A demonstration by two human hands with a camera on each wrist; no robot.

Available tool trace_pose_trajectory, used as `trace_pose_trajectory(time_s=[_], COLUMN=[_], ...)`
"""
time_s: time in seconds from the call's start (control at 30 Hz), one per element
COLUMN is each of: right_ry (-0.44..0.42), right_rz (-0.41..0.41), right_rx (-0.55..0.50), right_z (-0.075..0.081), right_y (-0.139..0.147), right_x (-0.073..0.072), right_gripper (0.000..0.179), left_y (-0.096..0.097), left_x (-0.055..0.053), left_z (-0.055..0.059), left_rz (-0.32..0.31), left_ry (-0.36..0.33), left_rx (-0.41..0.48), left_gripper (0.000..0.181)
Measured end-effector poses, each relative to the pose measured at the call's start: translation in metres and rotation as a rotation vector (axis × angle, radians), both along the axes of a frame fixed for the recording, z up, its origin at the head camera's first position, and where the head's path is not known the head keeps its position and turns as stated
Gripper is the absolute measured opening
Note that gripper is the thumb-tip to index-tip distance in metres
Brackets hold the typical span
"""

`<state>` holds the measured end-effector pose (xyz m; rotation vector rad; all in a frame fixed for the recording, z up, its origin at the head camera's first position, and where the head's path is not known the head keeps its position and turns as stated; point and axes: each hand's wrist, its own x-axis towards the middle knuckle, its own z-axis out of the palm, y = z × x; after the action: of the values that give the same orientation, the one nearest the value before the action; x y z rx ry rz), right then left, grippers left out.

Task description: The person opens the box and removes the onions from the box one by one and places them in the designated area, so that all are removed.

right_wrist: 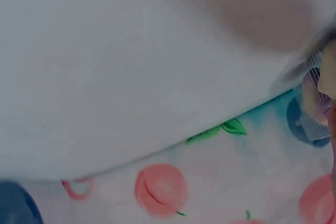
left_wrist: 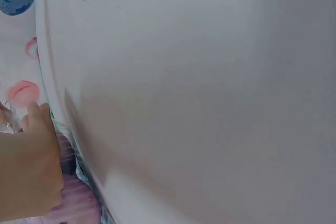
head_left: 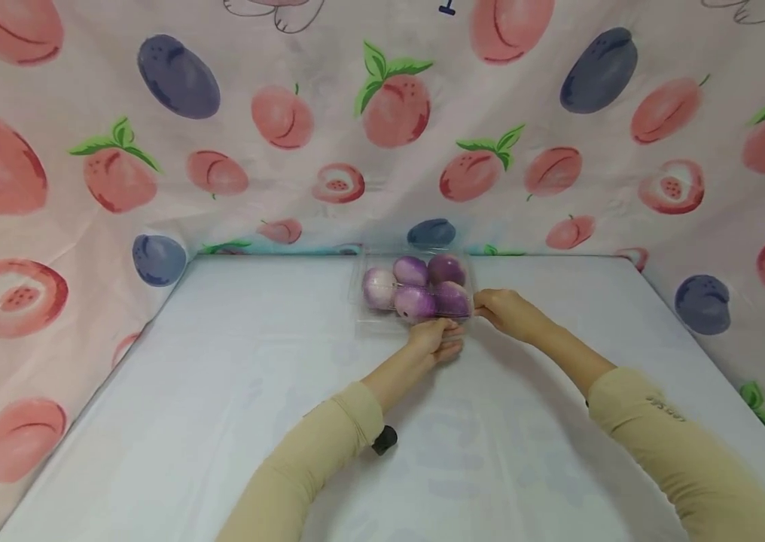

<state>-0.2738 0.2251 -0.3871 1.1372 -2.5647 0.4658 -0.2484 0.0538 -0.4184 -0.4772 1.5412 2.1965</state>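
Observation:
A clear plastic box [head_left: 382,325] at the far middle of the table holds several purple-and-white onions [head_left: 413,302]. My left hand [head_left: 431,339] is at the box's front right corner, thumb and forefinger pinching its edge while the other fingers extend to the right. At the right side, my right hand [head_left: 507,312] grips the box's edge with curled fingers. In the left wrist view, the left hand [left_wrist: 31,166] lies in front of the blurred onions. Only a sliver of the right hand [right_wrist: 328,74] shows beside the ribbed box wall in the right wrist view.
The white table [head_left: 233,391] ends at a fruit-printed cloth [head_left: 328,98], which rises close behind the box and along both sides. A small black object [head_left: 385,439] shows beside the left sleeve [head_left: 328,436].

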Motion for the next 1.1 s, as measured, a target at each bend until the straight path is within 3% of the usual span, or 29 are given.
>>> trace_pose_trajectory(time_s=[0.33, 0.6, 0.83, 1.1], right_ry=[0.167, 0.184, 0.198, 0.223], right_rz=[-0.058, -0.121, -0.157, -0.17], right_rx=[-0.19, -0.288, -0.338, -0.381], right_z=[-0.011, -0.006, -0.003, -0.001], right_y=[0.005, 0.002, -0.001, -0.005], right_x=[0.006, 0.009, 0.01, 0.009], right_gripper=[0.014, 0.011, 0.011, 0.017], left_y=[-0.005, -0.007, -0.01, -0.017], left_x=[0.001, -0.008, 0.002, 0.01], left_z=[0.004, -0.012, 0.002, 0.01], left_rz=[-0.044, -0.061, -0.054, -0.1], left_ry=[-0.028, -0.026, -0.068, -0.041], left_rx=[0.055, 0.062, 0.074, 0.069], left_gripper=[0.029, 0.021, 0.027, 0.032])
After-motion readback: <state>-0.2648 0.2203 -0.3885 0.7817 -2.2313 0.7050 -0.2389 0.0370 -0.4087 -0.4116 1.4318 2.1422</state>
